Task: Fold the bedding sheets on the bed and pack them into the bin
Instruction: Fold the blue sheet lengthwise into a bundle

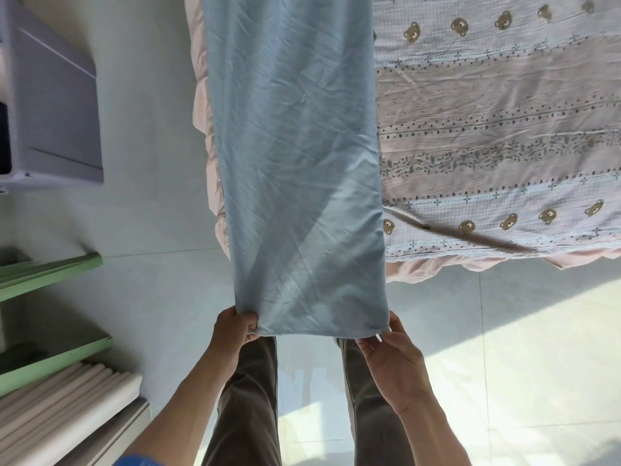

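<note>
Blue sheet point(295, 156) is folded to a long narrow strip, far part lying on the bed point(504, 129) along its left edge, near end hanging off the foot of the bed, held up over the floor. Left hand point(235, 331) pinches the near left corner w/ curled fingers; right hand point(393, 344) pinches the near right corner between thumb and fingers. Edge between them is pulled fairly straight.

Handling, as I judge it: thin, light, soft cloth, no stiffness at all, so it sags and creases wherever it's unsupported. Wrinkles all over the surface back that up. Not fragile, not heavy; layers look a bit slick and could slide apart, so pinch through all layers at the corners, not just the top one. Best hold = the two corners, as now, keeping tension across the edge so the next fold lands square on the bed.

Bin point(53, 105) sits on the floor left of the bed, well apart from the sheet. Patterned bear cover point(504, 79) lies on the bed, right of the sheet.
</note>
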`<action>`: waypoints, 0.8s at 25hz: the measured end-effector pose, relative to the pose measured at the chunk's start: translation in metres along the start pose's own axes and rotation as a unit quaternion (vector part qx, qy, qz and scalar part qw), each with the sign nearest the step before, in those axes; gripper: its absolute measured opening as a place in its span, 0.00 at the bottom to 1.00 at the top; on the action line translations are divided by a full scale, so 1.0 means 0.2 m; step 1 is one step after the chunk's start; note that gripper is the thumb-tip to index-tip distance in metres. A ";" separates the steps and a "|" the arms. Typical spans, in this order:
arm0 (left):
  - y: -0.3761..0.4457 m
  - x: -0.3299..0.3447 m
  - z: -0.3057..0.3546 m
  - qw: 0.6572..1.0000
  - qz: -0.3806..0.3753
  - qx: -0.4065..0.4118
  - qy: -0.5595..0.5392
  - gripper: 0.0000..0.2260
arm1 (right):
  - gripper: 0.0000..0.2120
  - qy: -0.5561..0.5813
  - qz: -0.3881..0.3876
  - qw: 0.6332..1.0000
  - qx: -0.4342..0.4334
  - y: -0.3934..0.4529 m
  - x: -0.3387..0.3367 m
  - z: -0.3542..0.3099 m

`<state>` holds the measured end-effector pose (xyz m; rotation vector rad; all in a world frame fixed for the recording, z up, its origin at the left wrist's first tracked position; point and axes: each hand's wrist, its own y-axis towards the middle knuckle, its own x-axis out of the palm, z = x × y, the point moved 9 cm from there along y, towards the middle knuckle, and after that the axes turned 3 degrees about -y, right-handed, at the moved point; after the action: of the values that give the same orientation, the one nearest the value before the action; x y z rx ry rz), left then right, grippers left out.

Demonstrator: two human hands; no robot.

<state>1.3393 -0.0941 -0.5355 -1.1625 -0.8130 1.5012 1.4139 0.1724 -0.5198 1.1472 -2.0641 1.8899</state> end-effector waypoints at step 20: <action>0.13 -0.06 0.03 0.974 0.088 -0.015 0.209 0.14 | 0.07 -0.836 0.298 0.459 0.035 -0.02 -0.25 -0.18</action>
<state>1.3261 -0.1107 -0.5546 -1.5399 -0.4553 1.3189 1.4377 0.2268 -0.5371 3.5516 -3.2475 0.0783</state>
